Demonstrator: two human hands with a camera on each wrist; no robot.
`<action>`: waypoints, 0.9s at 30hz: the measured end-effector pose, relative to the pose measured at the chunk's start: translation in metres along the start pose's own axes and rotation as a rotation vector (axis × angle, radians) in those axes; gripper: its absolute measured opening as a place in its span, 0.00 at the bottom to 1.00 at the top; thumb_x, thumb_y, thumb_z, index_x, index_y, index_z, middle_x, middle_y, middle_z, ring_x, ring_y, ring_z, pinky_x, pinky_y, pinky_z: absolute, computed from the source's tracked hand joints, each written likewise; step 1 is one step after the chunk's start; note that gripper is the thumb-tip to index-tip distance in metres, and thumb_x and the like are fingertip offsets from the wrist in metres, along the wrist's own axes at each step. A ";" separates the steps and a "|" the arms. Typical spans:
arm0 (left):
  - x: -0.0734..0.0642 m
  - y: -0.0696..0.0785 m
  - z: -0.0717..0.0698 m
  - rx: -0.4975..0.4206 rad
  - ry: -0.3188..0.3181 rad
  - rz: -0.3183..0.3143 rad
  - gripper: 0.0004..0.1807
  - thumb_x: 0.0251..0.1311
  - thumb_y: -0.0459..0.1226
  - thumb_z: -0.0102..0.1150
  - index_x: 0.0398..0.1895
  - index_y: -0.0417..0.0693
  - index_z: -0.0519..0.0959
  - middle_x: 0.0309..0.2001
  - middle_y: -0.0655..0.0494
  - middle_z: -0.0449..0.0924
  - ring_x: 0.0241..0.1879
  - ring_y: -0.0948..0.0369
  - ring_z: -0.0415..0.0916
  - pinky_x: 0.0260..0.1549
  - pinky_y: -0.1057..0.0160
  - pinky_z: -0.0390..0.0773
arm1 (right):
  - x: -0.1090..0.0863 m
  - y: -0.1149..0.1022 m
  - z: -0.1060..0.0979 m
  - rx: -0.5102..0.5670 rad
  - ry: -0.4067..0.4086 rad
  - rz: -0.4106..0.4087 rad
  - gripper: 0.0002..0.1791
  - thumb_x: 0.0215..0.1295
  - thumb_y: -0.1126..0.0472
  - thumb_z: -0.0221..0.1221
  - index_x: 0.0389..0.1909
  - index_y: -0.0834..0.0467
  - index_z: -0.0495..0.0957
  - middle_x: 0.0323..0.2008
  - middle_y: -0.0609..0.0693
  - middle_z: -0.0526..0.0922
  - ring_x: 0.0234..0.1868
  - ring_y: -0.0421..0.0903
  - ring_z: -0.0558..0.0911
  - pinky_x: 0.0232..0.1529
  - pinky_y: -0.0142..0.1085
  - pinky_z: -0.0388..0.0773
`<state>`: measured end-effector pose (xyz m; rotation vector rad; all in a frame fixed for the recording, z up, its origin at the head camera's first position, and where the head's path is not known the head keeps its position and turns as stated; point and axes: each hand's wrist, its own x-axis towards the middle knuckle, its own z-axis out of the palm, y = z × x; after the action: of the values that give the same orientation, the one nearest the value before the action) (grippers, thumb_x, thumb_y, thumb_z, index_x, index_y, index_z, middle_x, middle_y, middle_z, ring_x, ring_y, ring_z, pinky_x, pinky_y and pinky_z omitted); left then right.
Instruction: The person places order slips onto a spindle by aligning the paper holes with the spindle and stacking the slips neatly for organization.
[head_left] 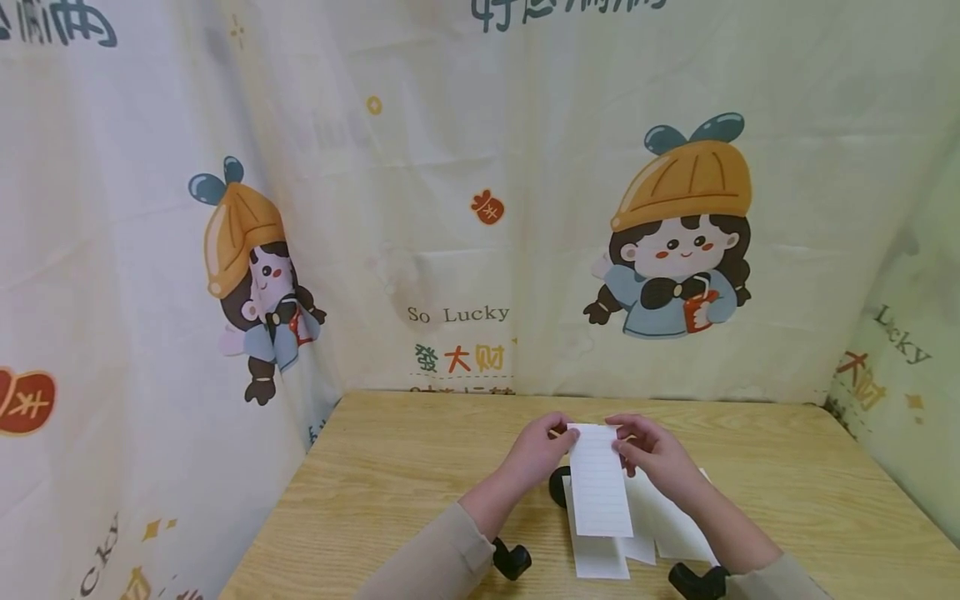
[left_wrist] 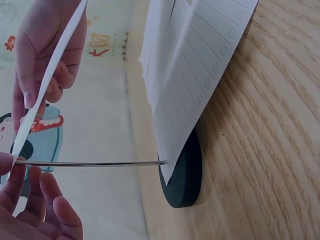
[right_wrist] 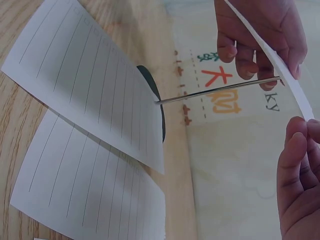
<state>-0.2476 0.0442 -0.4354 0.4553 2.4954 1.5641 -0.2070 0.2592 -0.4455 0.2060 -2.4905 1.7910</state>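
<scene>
My left hand [head_left: 542,450] and right hand [head_left: 658,457] hold a lined white paper sheet [head_left: 602,492] by its upper edges. Each pinches one side with thumb and fingers. Beneath stands a bill spike with a round black base [left_wrist: 187,185] and a thin upright metal rod [left_wrist: 95,164]. The rod's tip meets the held sheet beside my left fingers; I cannot tell whether it has gone through. Another lined sheet [right_wrist: 95,75], with small checkboxes, lies low on the rod, over the base. In the left wrist view, the left hand [left_wrist: 37,207] is below the right hand [left_wrist: 52,55].
More loose white sheets [head_left: 675,527] lie on the wooden table [head_left: 405,467], right of the spike. Black devices [head_left: 512,560] sit at both wrists. A printed curtain [head_left: 435,250] hangs behind the table and along its sides.
</scene>
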 end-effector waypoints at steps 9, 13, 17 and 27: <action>-0.001 0.001 -0.004 -0.029 -0.010 0.024 0.08 0.71 0.47 0.55 0.39 0.56 0.79 0.34 0.59 0.79 0.35 0.61 0.75 0.34 0.59 0.74 | 0.001 0.001 0.001 -0.002 -0.001 0.010 0.21 0.68 0.65 0.61 0.60 0.60 0.73 0.41 0.60 0.76 0.29 0.54 0.78 0.31 0.40 0.80; -0.002 0.000 -0.006 -0.018 0.001 0.034 0.08 0.70 0.47 0.57 0.40 0.55 0.80 0.35 0.62 0.79 0.36 0.63 0.75 0.36 0.59 0.75 | 0.002 0.001 0.001 -0.005 -0.001 0.011 0.21 0.68 0.64 0.61 0.61 0.60 0.73 0.41 0.60 0.76 0.30 0.56 0.78 0.31 0.39 0.80; -0.002 0.000 -0.006 -0.017 0.003 0.041 0.08 0.69 0.47 0.57 0.41 0.55 0.81 0.36 0.63 0.79 0.37 0.63 0.75 0.37 0.58 0.76 | 0.002 0.000 0.001 -0.008 0.001 0.018 0.21 0.68 0.64 0.61 0.61 0.60 0.73 0.42 0.60 0.77 0.30 0.54 0.79 0.32 0.38 0.80; -0.003 -0.001 -0.006 -0.022 0.001 0.032 0.08 0.70 0.47 0.57 0.40 0.55 0.80 0.37 0.63 0.78 0.37 0.62 0.74 0.36 0.58 0.75 | 0.002 -0.001 0.001 -0.014 0.009 0.026 0.21 0.69 0.63 0.61 0.61 0.59 0.73 0.41 0.59 0.77 0.30 0.52 0.78 0.32 0.37 0.80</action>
<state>-0.2465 0.0373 -0.4339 0.4931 2.4811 1.6022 -0.2085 0.2582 -0.4449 0.1650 -2.5097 1.7797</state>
